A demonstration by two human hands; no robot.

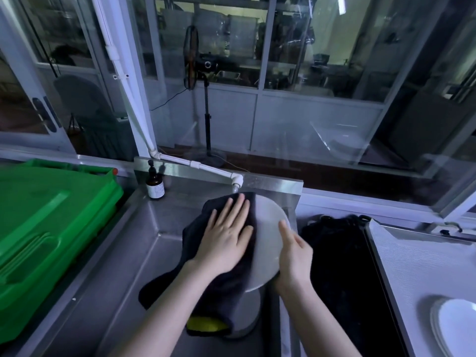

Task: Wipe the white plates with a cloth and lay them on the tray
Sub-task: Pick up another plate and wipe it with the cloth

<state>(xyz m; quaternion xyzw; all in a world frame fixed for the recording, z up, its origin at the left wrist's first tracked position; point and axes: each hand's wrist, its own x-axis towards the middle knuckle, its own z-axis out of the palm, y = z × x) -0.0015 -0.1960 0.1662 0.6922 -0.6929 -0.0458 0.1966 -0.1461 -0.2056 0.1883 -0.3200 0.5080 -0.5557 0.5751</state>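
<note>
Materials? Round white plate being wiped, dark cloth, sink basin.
Round white plate: glazed ceramic or melamine, can't tell which; smooth, faint sheen.
Dark grey cloth: soft fabric, maybe microfibre or terry; drapes in folds.
Grey metal sink basin: likely brushed stainless steel; dull reflections.

The left hand lies flat, fingers spread and straight, pressing a dark grey cloth onto a white plate held tilted above a steel sink. The right hand grips the plate's rim, just right of the left fingertips. A white tap hangs just beyond those fingertips, and a brown pump bottle stands farther left. A yellow sponge shows below the cloth. Well right of the right fingers, stacked white plates rest on a tray.
</note>
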